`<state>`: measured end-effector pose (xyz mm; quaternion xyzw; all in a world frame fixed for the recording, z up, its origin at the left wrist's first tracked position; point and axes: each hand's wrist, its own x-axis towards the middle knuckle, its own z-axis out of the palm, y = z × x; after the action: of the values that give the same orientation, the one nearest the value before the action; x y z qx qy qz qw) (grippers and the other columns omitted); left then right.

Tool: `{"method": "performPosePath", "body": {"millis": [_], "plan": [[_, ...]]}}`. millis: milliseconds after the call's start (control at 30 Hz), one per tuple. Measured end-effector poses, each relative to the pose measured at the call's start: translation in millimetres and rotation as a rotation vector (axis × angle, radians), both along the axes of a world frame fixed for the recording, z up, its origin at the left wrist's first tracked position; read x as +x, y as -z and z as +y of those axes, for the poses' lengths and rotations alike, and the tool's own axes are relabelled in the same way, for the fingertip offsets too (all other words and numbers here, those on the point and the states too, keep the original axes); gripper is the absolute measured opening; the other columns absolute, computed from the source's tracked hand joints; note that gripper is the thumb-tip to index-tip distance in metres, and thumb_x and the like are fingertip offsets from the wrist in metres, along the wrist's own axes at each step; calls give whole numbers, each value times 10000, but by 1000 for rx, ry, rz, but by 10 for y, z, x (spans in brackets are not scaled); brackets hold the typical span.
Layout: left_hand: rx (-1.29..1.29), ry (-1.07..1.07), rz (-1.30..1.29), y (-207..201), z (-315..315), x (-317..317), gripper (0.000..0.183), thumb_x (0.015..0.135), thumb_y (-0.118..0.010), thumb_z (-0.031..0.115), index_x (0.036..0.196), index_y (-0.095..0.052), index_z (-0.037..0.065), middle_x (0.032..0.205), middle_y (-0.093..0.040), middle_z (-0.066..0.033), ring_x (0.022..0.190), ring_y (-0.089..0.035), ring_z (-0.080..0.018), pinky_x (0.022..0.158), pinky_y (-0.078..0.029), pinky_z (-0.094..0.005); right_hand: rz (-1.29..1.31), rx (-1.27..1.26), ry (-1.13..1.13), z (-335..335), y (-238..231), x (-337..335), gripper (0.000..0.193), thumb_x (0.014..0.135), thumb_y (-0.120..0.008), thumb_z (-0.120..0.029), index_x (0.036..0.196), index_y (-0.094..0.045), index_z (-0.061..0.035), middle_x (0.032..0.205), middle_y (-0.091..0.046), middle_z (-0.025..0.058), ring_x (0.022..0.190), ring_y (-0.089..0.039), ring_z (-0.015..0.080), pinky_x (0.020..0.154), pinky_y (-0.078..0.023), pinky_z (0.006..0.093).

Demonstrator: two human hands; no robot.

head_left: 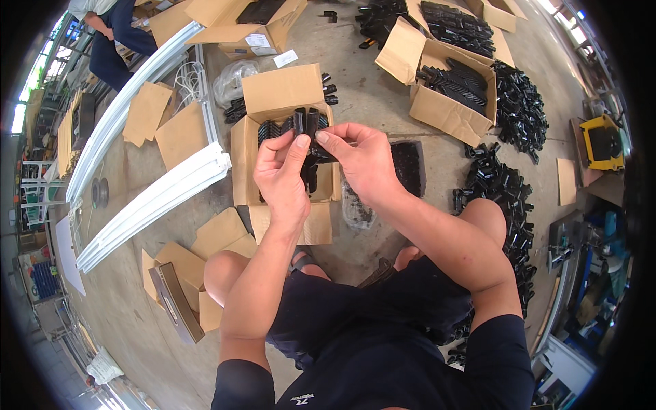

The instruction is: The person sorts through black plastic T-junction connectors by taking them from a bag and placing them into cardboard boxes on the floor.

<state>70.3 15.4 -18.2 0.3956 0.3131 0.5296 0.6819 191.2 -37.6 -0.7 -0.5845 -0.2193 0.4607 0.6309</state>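
In front of me my left hand (pixel 282 179) is closed, thumb and fingers pinching a short black tubular part (pixel 300 121). Close beside it, a second black tubular part (pixel 312 123) is pinched by my right hand (pixel 362 158). The two pieces stand upright side by side and seem to touch. They are held above an open cardboard box (pixel 242 160) on the floor between my feet. Inside that box lie rows of similar black parts (pixel 277 130), partly hidden by my hands. The lower ends of the held pieces are hard to make out.
Another cardboard box (pixel 447 121) of black parts stands far right, beside loose heaps (pixel 523 109). A dark tray (pixel 410 167) and a clear plastic bag (pixel 357 208) lie right of the near box. White metal profiles (pixel 157 198) lie left. Another person (pixel 113 48) is at the far left.
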Motion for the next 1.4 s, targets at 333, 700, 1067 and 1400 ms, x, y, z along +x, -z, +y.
{"method": "performPosePath", "body": {"millis": [333, 700, 1067, 1400], "plan": [[60, 11, 32, 22, 4, -10, 171, 937, -717, 8, 1093, -647, 1, 1038, -720, -98, 902, -679, -121, 837, -559, -267, -501, 100, -49, -42, -80, 153, 144, 863, -752, -103, 936, -741, 20, 884, -714, 137, 799, -660, 229, 712, -521, 353], [61, 2, 4, 36, -22, -10, 185, 920, -725, -16, 1088, -649, -16, 1017, -735, -108, 892, -679, -113, 843, -540, -254, -594, 127, -24, -61, -70, 137, 141, 858, -737, -142, 858, -742, -1, 837, -696, 166, 831, -655, 352, 758, -519, 433], [74, 11, 51, -7, -29, -70, 167, 951, -683, -17, 1110, -631, -31, 1068, -708, -108, 939, -656, -125, 877, -532, -282, -841, 341, -135, -62, -100, 278, 121, 830, -759, -133, 828, -719, -19, 797, -661, 125, 838, -622, 342, 775, -498, 439], [75, 55, 44, 37, -57, -107, 142, 991, -638, 32, 1117, -603, -22, 1084, -695, -146, 962, -678, -188, 865, -576, -323, -666, 267, -93, -141, -74, 232, 129, 805, -764, -111, 862, -708, -11, 831, -674, 144, 804, -637, 324, 710, -507, 423]]}}
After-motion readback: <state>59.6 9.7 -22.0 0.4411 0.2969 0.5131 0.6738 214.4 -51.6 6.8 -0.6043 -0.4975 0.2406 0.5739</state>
